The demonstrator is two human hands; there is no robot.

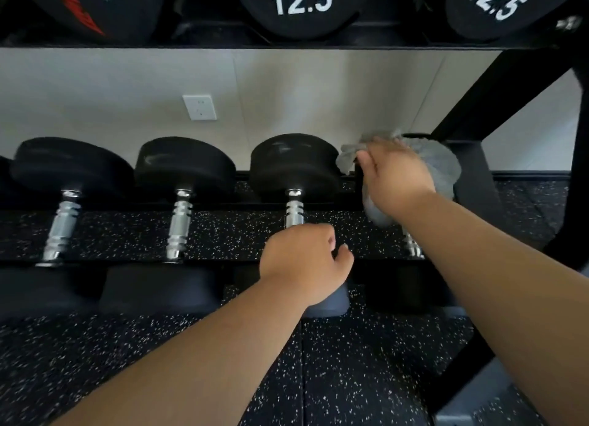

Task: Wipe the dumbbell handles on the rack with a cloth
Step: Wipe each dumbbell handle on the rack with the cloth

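Note:
Several black dumbbells with chrome handles lie on the lower tier of a black rack (475, 174). My right hand (395, 177) presses a grey cloth (443, 167) over the far head of the rightmost dumbbell, whose handle (413, 247) shows only near my forearm. My left hand (306, 263) curls round the near end of the handle (294, 209) of the dumbbell beside it and covers that part. Two more dumbbell handles (180, 225) (62, 226) lie untouched to the left.
The upper tier carries larger dumbbells marked 12.5 (301, 0) just above my hands. A slanted black rack strut (510, 87) rises at the right. A white wall socket (199, 107) sits behind. Black speckled rubber flooring (366, 378) lies below.

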